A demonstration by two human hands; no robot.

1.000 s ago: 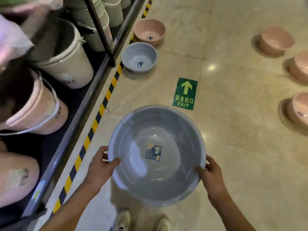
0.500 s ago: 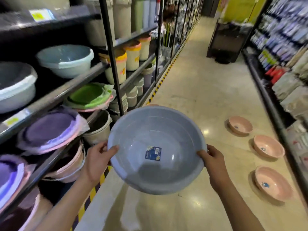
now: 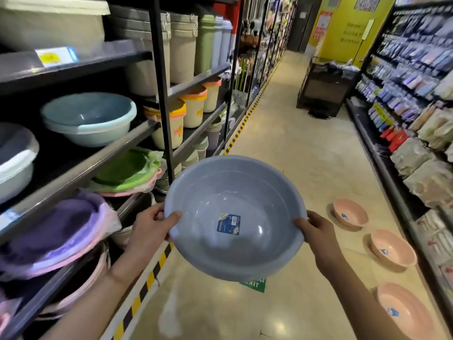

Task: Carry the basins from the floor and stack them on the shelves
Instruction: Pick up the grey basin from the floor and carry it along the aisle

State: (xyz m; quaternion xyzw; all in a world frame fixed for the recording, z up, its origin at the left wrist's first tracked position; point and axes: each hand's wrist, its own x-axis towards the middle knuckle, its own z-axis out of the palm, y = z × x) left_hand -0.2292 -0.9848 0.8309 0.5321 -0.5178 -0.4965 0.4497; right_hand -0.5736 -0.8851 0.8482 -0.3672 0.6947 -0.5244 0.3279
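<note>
Holding: a person grips a grey-blue basin (image 3: 235, 217) by its rim, left hand (image 3: 153, 225) and right hand (image 3: 316, 233) clasped on opposite edges.
Basin: raised at chest height in the aisle, tilted toward the viewer, label inside; a second ago it hung low over the floor.
View: lifted from floor tiles to the shelves (image 3: 81, 165) at left, stocked with basins and buckets.
Floor: three pink basins (image 3: 350, 213) lie along the right side.
Exit sign (image 3: 253, 285): now partly hidden under the basin.
</note>
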